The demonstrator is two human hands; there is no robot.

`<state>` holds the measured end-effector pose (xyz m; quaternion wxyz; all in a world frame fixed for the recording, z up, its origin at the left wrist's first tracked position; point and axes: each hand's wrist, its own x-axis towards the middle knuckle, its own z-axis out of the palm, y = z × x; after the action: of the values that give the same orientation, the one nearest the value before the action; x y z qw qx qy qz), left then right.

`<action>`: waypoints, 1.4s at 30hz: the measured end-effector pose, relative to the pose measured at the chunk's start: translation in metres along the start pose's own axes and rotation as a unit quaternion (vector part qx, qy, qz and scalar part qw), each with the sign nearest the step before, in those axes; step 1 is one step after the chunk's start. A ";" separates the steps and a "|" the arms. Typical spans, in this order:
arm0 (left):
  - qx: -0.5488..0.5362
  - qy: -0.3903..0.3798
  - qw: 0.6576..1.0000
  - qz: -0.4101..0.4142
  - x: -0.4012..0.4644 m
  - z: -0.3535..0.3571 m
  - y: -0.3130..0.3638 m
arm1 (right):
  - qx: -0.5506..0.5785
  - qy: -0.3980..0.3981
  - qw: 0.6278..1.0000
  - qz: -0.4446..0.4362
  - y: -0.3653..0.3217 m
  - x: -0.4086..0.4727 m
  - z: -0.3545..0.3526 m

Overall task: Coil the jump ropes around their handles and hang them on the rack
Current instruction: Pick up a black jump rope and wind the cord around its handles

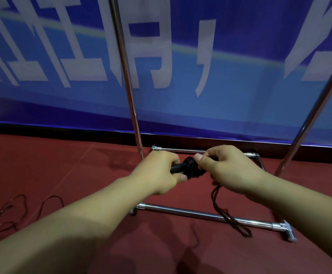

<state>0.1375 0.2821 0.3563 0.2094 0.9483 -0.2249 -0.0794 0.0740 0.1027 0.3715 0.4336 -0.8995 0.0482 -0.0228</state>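
My left hand (159, 173) grips the black jump rope handles (183, 168), held level in front of me. Dark rope is wound in a thick coil (193, 169) around the handles' right end. My right hand (226, 169) pinches the rope beside that coil, thumb on top. A loose dark loop of rope (230, 216) hangs from under my right hand and trails down across the rack's front base bar (181, 210). The chrome rack has two upright poles (128, 86); its top is out of view.
More thin rope (13, 212) lies tangled on the red carpet at the lower left. A blue banner with white characters (181, 56) covers the wall behind the rack. The rack's right upright (315, 107) leans across the right side.
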 end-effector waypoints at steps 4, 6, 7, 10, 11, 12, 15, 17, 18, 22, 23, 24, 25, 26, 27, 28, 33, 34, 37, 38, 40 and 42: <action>0.047 -0.044 0.995 0.082 -0.004 -0.003 0.008 | -0.097 0.027 0.994 -0.033 0.002 0.002 -0.006; 0.052 -0.057 0.991 0.111 -0.004 -0.004 0.011 | -0.126 0.033 0.991 -0.040 0.003 0.003 -0.009; 0.053 -0.061 0.989 0.121 -0.005 -0.005 0.012 | -0.132 0.035 0.990 -0.042 0.004 0.004 -0.010; 0.045 -0.070 0.986 0.144 -0.006 -0.007 0.013 | -0.125 0.039 0.991 -0.037 0.005 0.005 -0.013; 0.041 -0.076 0.985 0.150 -0.007 -0.007 0.014 | -0.123 0.041 0.991 -0.038 0.006 0.005 -0.014; 0.036 -0.084 0.984 0.155 -0.008 -0.008 0.015 | -0.118 0.044 0.991 -0.039 0.006 0.005 -0.015; 0.027 -0.101 0.981 0.163 -0.012 -0.009 0.018 | -0.078 0.034 0.996 -0.033 0.010 0.006 -0.018; 0.027 -0.114 0.978 0.171 -0.014 -0.010 0.020 | -0.053 0.005 0.998 -0.018 0.013 0.007 -0.020; 0.023 -0.121 0.976 0.178 -0.016 -0.010 0.020 | -0.038 -0.014 0.999 -0.007 0.014 0.008 -0.021; -0.005 -0.131 0.970 0.207 -0.024 -0.012 0.023 | 0.021 -0.073 0.997 0.031 0.018 0.009 -0.030; -0.017 -0.129 0.969 0.212 -0.026 -0.012 0.023 | 0.030 -0.084 0.995 0.033 0.019 0.009 -0.032; -0.036 -0.129 0.968 0.213 -0.027 -0.013 0.024 | 0.039 -0.095 0.994 0.031 0.020 0.008 -0.033; -0.065 -0.130 0.967 0.210 -0.028 -0.013 0.023 | 0.050 -0.102 0.993 0.031 0.020 0.007 -0.033; -0.100 -0.131 0.965 0.204 -0.029 -0.013 0.022 | 0.069 -0.106 0.991 0.031 0.021 0.007 -0.033; -0.140 -0.132 0.962 0.195 -0.029 -0.014 0.022 | 0.091 -0.108 0.989 0.033 0.022 0.007 -0.033; -0.177 -0.133 0.957 0.189 -0.029 -0.014 0.022 | 0.121 -0.109 0.986 0.038 0.024 0.008 -0.034; -0.322 -0.129 0.921 0.177 -0.029 -0.016 0.028 | 0.191 -0.120 0.974 0.035 0.024 0.013 -0.034; -0.344 -0.126 0.913 0.181 -0.029 -0.017 0.029 | 0.204 -0.120 0.971 0.036 0.025 0.013 -0.034; -0.397 -0.110 0.893 0.180 -0.030 -0.020 0.030 | 0.244 -0.128 0.961 -0.003 0.028 0.012 -0.033; -0.410 -0.100 0.889 0.177 -0.031 -0.021 0.031 | 0.243 -0.124 0.962 -0.017 0.028 0.011 -0.033; -0.426 -0.076 0.886 0.168 -0.030 -0.022 0.031 | 0.244 -0.114 0.963 -0.019 0.030 0.010 -0.033; -0.435 -0.049 0.886 0.154 -0.030 -0.022 0.031 | 0.235 -0.109 0.966 -0.018 0.027 0.008 -0.031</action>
<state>0.1041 0.2789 0.3914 0.5993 0.7101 -0.3213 -0.1827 0.0777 0.0609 0.3702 0.6348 -0.7703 -0.0223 0.0571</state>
